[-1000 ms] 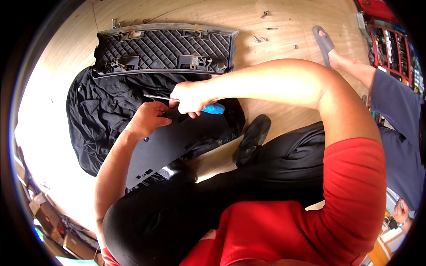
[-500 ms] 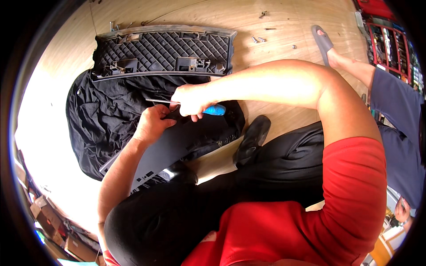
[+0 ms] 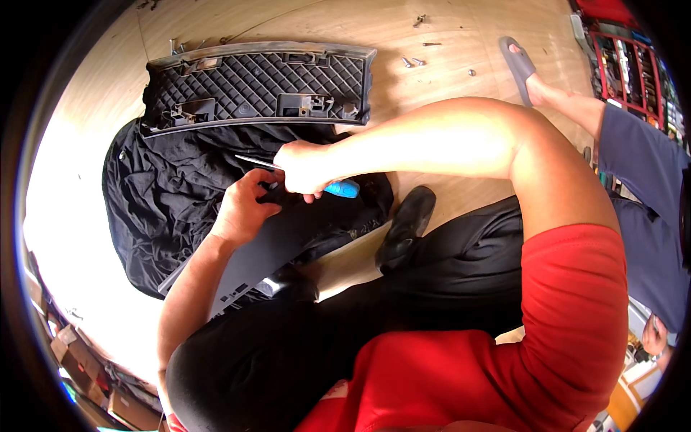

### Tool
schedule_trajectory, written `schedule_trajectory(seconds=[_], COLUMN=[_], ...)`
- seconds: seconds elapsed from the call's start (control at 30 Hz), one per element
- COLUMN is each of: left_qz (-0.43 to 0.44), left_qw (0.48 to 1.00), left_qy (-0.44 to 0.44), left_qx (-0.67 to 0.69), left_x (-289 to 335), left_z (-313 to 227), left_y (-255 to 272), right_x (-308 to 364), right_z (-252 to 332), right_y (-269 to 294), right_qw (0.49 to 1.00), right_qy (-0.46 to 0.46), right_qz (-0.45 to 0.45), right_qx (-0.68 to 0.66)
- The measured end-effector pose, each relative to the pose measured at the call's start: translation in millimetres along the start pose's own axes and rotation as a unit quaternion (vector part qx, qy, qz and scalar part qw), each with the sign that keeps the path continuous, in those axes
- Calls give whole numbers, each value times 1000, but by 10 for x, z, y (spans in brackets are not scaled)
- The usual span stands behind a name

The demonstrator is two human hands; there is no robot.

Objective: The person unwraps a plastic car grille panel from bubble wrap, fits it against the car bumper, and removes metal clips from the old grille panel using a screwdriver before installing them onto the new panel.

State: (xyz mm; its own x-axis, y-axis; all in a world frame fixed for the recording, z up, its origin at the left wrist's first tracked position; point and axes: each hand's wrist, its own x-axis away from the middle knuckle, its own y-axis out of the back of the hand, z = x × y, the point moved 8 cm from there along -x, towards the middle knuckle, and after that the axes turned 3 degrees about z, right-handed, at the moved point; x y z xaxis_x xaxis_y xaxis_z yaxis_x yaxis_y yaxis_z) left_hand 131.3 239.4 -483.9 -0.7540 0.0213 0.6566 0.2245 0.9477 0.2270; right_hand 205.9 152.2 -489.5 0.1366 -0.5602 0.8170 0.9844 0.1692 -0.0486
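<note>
"Screwdriver point(image 3: 342, 189) has tipped, see? Its handle sits lower than half a second ago, and the shaft slants more steeply, point up and to the left."

"And what does that mean for the work?"

"I'd judge it isn't turning anything just now. From here, the tip seems to hang over the crumpled black cloth point(image 3: 155, 194) (though depth is hard to read from where I'm standing)."

"Good-looking tool?"

"Stout, bright blue handle, thin straight metal shaft. The right hand point(image 3: 302, 164) has its fingers curled firmly round it, blue poking out one side, metal the other."

"The other hand?"

"Left hand point(image 3: 243, 207) is just beside it, over the dark grey panel point(image 3: 259, 252), thumb and forefinger bent toward each other. There's something small and pale near the fingertips; I can't tell whether they're gripping it."

"More of that panel's edge shows left of the left forearm point(image 3: 194, 281) than a second ago."

"Yes, it may have shifted. Beyond the cloth there's a latticed black part point(image 3: 252, 83), and loose screws point(image 3: 407, 63) on the pale floor point(image 3: 475, 39)."
</note>
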Motion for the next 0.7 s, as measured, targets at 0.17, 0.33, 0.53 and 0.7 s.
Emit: schedule_trajectory(seconds=[0.17, 0.33, 0.53, 0.7], left_qz=[18, 39, 101, 137], left_qw=[1000, 998, 991, 983], left_qy=[5, 35, 61, 85], left_qx=[24, 17, 66, 90], left_x=[-16, -40, -97, -131], left_z=[12, 46, 87, 222], left_y=[-7, -17, -38, -39], right_x=[12, 60, 12, -18], right_z=[2, 53, 55, 30], right_y=[21, 33, 3, -5], right_qw=[999, 999, 999, 999], right_qy=[8, 13, 8, 4], right_qz=[-13, -7, 21, 15], right_qx=[-35, -31, -36, -46])
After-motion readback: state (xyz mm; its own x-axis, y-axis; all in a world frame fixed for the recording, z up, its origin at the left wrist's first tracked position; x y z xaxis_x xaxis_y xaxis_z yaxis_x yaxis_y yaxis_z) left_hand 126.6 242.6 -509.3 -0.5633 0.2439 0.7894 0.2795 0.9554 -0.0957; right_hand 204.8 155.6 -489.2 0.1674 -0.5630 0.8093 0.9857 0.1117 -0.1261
